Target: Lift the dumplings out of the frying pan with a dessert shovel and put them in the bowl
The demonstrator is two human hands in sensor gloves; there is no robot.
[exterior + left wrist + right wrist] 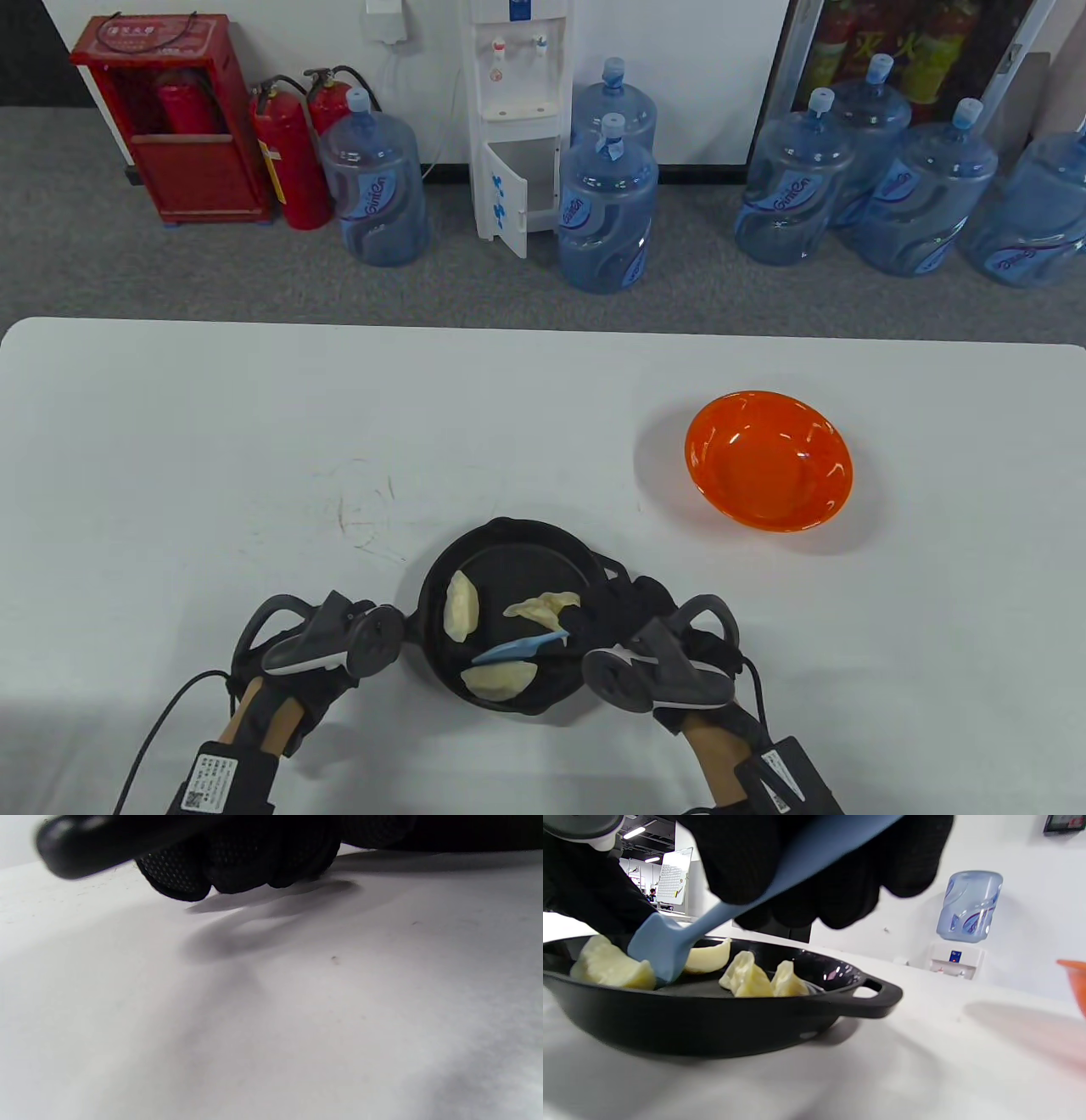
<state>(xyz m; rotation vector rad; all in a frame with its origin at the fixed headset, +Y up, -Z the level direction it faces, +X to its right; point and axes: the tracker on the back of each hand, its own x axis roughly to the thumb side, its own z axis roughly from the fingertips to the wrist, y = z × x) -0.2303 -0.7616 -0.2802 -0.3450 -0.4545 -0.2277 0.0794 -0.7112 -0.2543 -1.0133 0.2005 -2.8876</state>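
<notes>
A black frying pan (509, 543) sits near the table's front edge with three pale dumplings in it: one at the left (461, 604), one in the middle (543, 605), one at the near side (499, 679). My right hand (628, 628) grips a blue dessert shovel (517, 649); its blade (657, 950) touches the near dumpling (611, 967) in the pan (712, 1022). My left hand (339, 645) is curled round the pan's handle (127, 836) at the pan's left side. The orange bowl (768, 458) stands empty at the right.
Beyond the table's far edge stand several blue water jugs (607, 212), a water dispenser (517, 110) and red fire extinguishers (288, 161). Faint scuff marks (365, 509) lie left of the pan. The bowl's orange rim (1075, 980) shows at the right wrist view's edge.
</notes>
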